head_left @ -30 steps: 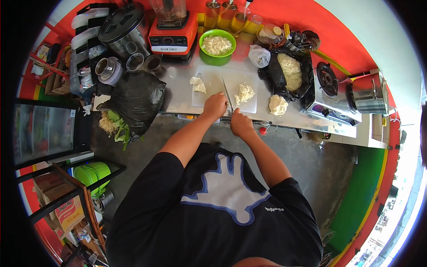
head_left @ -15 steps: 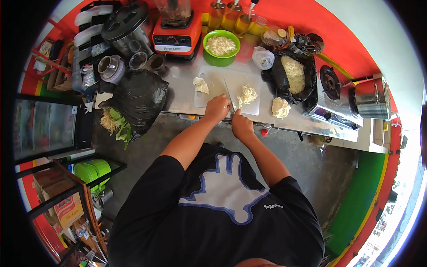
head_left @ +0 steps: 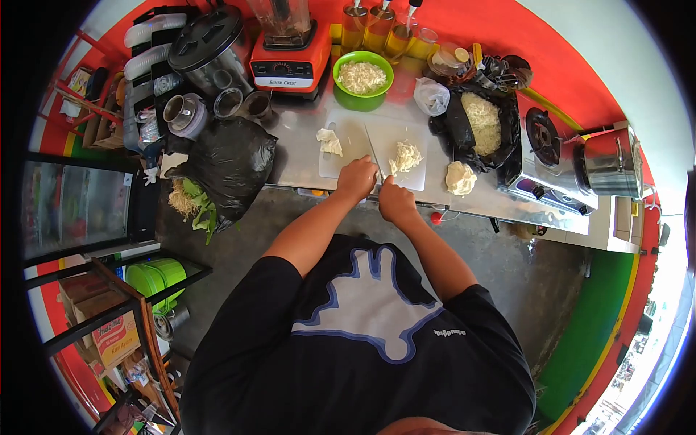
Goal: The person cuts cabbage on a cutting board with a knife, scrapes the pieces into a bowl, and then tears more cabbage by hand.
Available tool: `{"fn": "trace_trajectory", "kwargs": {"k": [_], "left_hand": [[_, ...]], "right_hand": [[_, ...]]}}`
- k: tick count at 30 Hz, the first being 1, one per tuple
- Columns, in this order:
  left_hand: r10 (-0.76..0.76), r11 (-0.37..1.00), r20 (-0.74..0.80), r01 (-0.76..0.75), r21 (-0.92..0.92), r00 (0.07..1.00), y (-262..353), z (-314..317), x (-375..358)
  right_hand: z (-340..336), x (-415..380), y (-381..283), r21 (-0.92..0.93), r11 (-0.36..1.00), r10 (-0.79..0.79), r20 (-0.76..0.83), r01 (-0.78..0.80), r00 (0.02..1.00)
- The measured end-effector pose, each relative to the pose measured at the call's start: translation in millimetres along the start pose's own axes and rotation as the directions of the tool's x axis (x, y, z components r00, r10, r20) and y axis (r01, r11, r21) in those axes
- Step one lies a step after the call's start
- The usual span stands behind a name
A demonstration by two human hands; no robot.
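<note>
A white cutting board [head_left: 335, 164] lies near the counter's front edge. My right hand [head_left: 397, 201] is closed around the handle of a knife [head_left: 373, 146], whose blade points away from me across the board. Just left of the blade, my left hand [head_left: 357, 179] rests on the board with its fingers curled together; what they hold is hidden. Pale shredded food [head_left: 404, 157], perhaps mushroom, is heaped right of the knife. A flat, pale piece [head_left: 329, 142] lies at the board's left side. Beyond the board's right edge sits another pale lump [head_left: 460, 178] on the steel counter.
Behind the board stands a green bowl [head_left: 362, 81] of pale shreds, beside a red blender [head_left: 288, 67]. A black bag [head_left: 458, 134] with more shreds lies right, near the stove [head_left: 542, 148]. Another black bag [head_left: 230, 163] with leafy greens hangs over the left edge.
The whole view has shifted slightly. Both hands and the knife stay in nearly the same place on the board, and the food looks much the same.
</note>
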State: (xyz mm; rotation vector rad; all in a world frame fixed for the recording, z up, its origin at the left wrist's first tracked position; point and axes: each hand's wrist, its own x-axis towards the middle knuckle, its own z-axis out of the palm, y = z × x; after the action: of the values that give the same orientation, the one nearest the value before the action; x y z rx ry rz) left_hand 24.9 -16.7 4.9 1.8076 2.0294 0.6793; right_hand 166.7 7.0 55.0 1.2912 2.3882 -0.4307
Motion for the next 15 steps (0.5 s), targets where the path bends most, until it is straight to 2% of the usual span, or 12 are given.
{"fn": "trace_trajectory", "kwargs": {"k": [5, 7, 11, 15], "left_hand": [[-0.002, 1.000, 0.006, 0.002, -0.017, 1.000, -1, -1, 1], [0.029, 0.999, 0.011, -0.029, -0.017, 1.000, -2, -3, 0], [0.077, 0.996, 0.059, -0.079, 0.036, 0.995, -4, -7, 3], [0.080, 0.996, 0.054, -0.082, 0.021, 0.995, -1, -8, 3]], "right_hand": [[4, -4, 3, -0.027, 0.999, -0.021, 0.009, 0.021, 1.000], [9, -2, 3, 0.053, 0.999, -0.013, 0.003, 0.013, 1.000], [4, 5, 9, 0.067, 0.997, -0.029, 0.007, 0.029, 1.000], [8, -1, 6, 0.025, 0.999, -0.039, -0.017, 0.039, 0.999]]}}
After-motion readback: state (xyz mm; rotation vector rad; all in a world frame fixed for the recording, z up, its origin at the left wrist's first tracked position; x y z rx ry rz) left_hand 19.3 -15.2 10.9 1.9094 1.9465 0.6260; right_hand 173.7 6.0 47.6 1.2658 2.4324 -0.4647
